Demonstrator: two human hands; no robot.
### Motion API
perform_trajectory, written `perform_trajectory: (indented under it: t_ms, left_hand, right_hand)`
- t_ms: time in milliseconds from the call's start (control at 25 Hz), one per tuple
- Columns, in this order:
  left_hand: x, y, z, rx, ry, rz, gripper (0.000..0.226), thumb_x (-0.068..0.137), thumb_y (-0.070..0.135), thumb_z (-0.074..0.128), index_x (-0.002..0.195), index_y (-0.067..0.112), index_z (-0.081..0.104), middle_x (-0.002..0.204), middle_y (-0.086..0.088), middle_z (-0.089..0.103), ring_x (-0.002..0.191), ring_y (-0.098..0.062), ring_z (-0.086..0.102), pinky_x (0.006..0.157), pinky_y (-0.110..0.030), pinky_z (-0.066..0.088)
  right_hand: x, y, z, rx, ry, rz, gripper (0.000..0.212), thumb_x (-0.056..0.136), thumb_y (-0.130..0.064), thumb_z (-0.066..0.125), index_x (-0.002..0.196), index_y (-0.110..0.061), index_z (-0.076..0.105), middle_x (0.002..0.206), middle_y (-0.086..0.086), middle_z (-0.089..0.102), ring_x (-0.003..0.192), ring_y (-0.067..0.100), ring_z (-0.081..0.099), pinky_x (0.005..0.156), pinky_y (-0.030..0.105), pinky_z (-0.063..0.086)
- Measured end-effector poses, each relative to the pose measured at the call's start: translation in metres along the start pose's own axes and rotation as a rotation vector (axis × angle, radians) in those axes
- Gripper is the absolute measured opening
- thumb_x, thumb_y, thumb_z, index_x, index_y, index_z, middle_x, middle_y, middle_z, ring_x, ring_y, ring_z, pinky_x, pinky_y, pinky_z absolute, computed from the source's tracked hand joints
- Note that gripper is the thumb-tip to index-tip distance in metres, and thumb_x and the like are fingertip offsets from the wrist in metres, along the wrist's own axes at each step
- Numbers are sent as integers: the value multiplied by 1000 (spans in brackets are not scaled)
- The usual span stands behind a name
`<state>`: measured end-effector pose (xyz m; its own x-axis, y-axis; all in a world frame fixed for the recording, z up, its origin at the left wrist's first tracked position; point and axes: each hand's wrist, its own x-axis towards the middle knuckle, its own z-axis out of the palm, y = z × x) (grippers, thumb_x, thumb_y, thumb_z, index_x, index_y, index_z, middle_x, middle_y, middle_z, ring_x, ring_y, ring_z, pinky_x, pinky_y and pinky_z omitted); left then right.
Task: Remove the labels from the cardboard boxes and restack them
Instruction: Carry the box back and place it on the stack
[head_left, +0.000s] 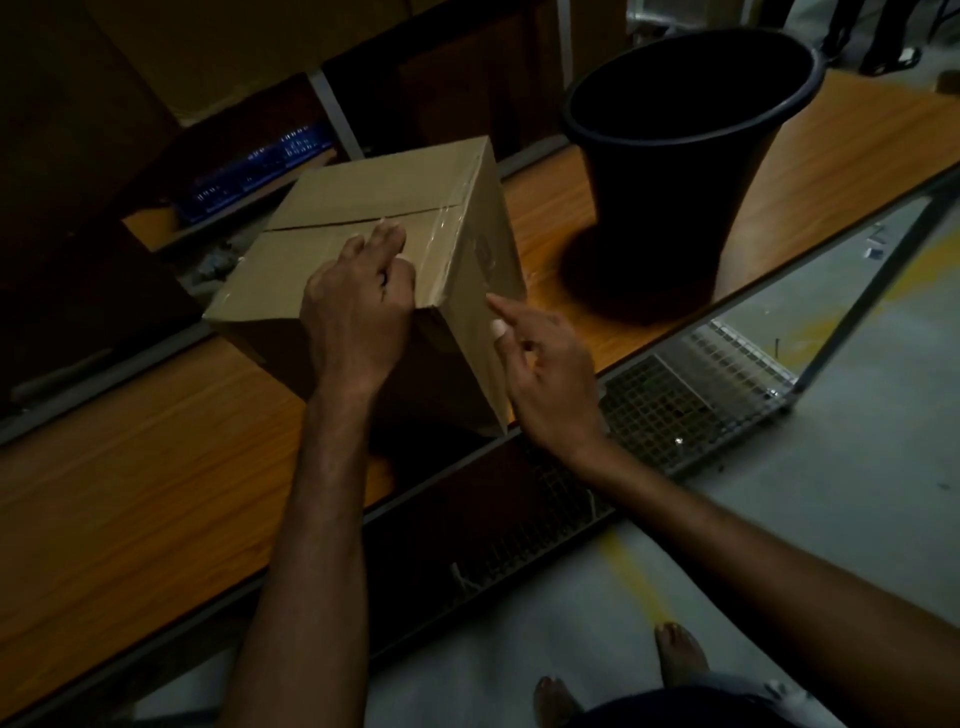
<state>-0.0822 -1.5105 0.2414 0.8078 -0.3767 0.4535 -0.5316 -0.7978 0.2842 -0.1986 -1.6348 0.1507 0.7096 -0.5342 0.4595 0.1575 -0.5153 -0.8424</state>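
Box (374, 208): matte brown cardboard, glossy tape seam, on wood-grain counter (156, 467); left hand (358, 306) presses top, grip slack, holding nothing; right hand (545, 374) forefinger touches side, grip empty.

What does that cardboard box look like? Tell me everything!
The cardboard box is plain brown and closed, its top flaps sealed with shiny clear tape. It stands on the wooden table near the front edge, one corner toward the camera. The left hand rests on its top, and the right hand touches its side with one fingertip. That side shows a faint mark, but no plain label.
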Motion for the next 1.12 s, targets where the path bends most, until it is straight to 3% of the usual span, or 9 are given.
perform_trajectory:
  t_ms: [120,200,280,400,560,680,880,1000,1120]
  left_hand:
    - [0,0,1,-15,0,-4,55,101,42,30,149,26,52,157,7,45,147,-14,37,121,-40,24]
    - [-4,-3,1,-21,5,-3,54,102,42,31,149,27,51,158,8,45,148,-14,37,121,-39,24]
    - [-2,-4,1,-28,-6,19,54,102,43,31,149,27,52,157,8,45,147,-13,38,121,-40,26]
    - [1,-3,2,-16,-6,21,55,101,44,30,147,26,53,156,8,47,146,-14,40,119,-44,31]
    - [-3,-5,1,-46,10,39,54,101,44,30,147,25,54,155,6,49,143,-16,44,116,-47,35]
    - [0,-5,2,-60,10,52,52,102,43,32,146,25,55,153,7,50,142,-15,46,115,-48,37]
    - [-2,-10,1,-76,13,52,52,102,44,32,145,28,56,153,10,50,142,-13,46,116,-47,35]
    - [-1,-7,3,-73,12,38,53,101,44,32,145,27,57,153,11,50,143,-10,43,119,-43,32]
    - [-2,-9,4,-88,21,41,54,101,45,32,144,26,57,151,9,52,142,-11,45,117,-44,36]
  right_hand:
    - [-37,-16,26,78,-192,64,53,112,-38,35,162,-22,33,167,-6,35,154,7,29,124,30,25]
    - [-55,-23,37,113,-231,137,58,111,-45,25,166,-28,16,172,-15,16,158,1,8,129,34,12]
    - [-43,-26,45,114,-181,201,64,109,-57,15,167,-30,12,173,-17,9,158,0,-3,130,44,6]
    - [-16,-36,52,178,-67,302,78,101,-70,4,166,-30,16,172,-16,14,159,3,-2,130,51,8]
    - [-34,-43,51,214,-65,236,57,111,-47,14,165,-31,21,171,-17,18,158,0,1,130,46,7]
    - [-11,-41,51,221,-30,350,55,111,-46,15,164,-33,24,170,-16,21,159,4,1,130,51,5]
    - [-35,-36,59,186,-16,294,54,111,-43,18,163,-33,27,169,-18,24,159,3,6,129,50,11]
    - [-22,-34,56,211,-6,428,57,108,-46,15,162,-31,30,169,-14,25,159,6,5,129,50,12]
    - [-51,-42,58,202,-1,338,53,111,-41,19,162,-31,32,167,-17,28,158,2,10,129,47,14]
